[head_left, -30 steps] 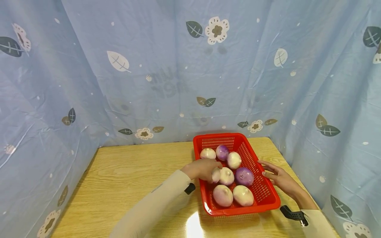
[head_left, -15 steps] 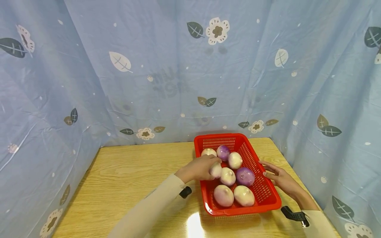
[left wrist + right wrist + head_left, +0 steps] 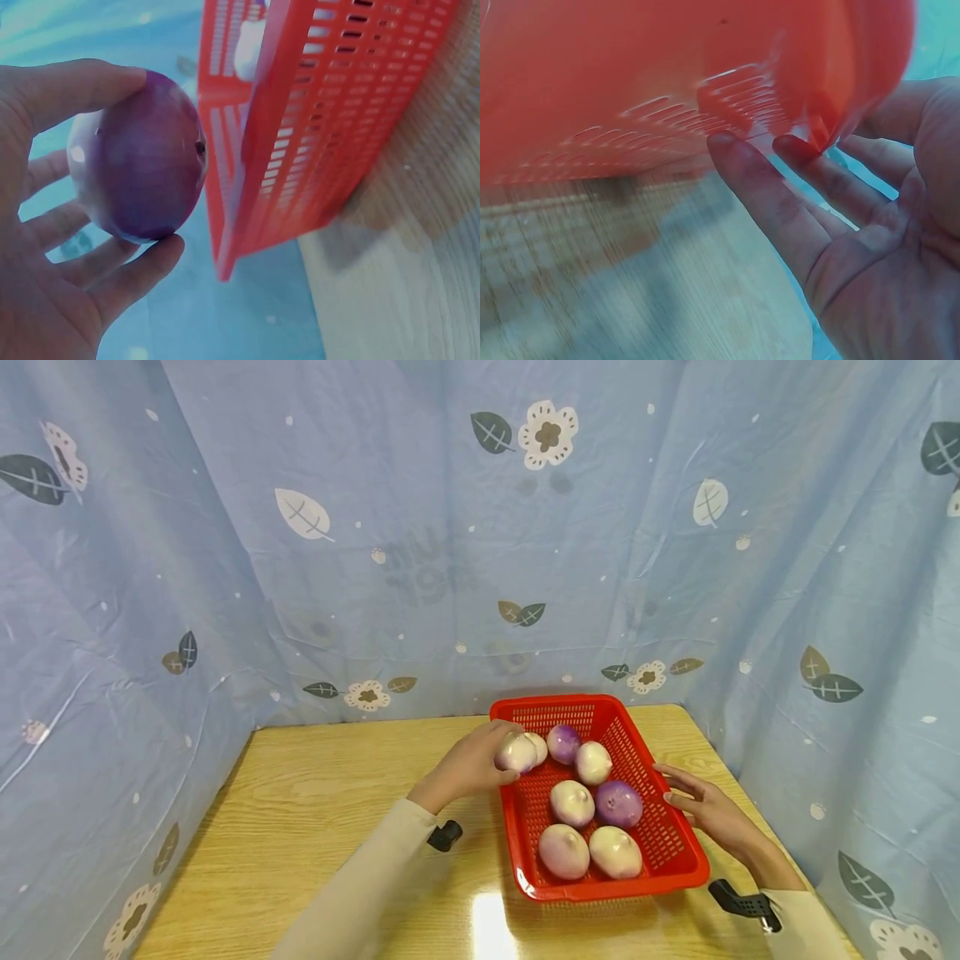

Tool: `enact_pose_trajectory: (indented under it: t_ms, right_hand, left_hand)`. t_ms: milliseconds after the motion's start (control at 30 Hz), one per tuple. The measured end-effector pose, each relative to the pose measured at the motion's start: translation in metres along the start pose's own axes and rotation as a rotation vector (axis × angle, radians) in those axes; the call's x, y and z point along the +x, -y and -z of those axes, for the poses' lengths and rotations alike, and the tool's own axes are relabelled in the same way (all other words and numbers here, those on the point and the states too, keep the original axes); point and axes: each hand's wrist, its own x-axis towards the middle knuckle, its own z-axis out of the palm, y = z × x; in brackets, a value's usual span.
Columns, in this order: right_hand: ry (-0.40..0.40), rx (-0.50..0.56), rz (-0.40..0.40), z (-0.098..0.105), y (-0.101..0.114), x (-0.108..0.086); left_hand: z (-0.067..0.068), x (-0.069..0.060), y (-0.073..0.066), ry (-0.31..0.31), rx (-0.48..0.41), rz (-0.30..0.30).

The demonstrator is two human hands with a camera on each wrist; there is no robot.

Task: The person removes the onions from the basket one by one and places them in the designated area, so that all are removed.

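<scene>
In the head view my left hand grips a white-and-purple onion over the left rim of a red plastic basket. The left wrist view shows this onion's purple side, with the thumb on one side and fingers on the other, beside the basket's outer wall. Several more onions lie in the basket, among them a purple one and a pale one. My right hand is at the basket's right side, its fingers extended against the rim. The right wrist view shows the fingers under the rim.
The basket stands on a wooden table, toward its right. A blue curtain with leaf and flower prints surrounds the table at the back and both sides. Light glares off the table in front of the basket.
My left hand has lifted the onion from among the others and moved it up and left to the basket's left rim. The right hand stays at the right rim.
</scene>
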Motion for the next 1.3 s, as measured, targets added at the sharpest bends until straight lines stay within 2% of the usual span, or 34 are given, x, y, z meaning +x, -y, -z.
enact_pose_trajectory:
  t_ms: [300,467,667,967,1300]
  right_hand:
    - [-0.003,0.017,-0.008,-0.002,0.001,-0.002]
    - [-0.011,0.005,-0.008,-0.002,0.001,-0.002]
    - [-0.015,0.002,-0.003,-0.002,0.001,-0.002]
    - [-0.009,0.043,0.015,-0.002,0.0,-0.003]
    - [-0.014,0.041,0.012,-0.002,0.0,-0.002]
  left_hand:
    - [0.008,-0.013,0.02,-0.135,-0.087,0.064]
    - [0.006,-0.022,0.031,-0.219,-0.127,0.075]
    - [0.002,-0.03,0.044,-0.292,-0.156,0.085]
    - [-0.005,-0.033,0.065,-0.304,-0.22,0.183]
    - [-0.026,-0.032,0.091,-0.309,-0.239,0.255]
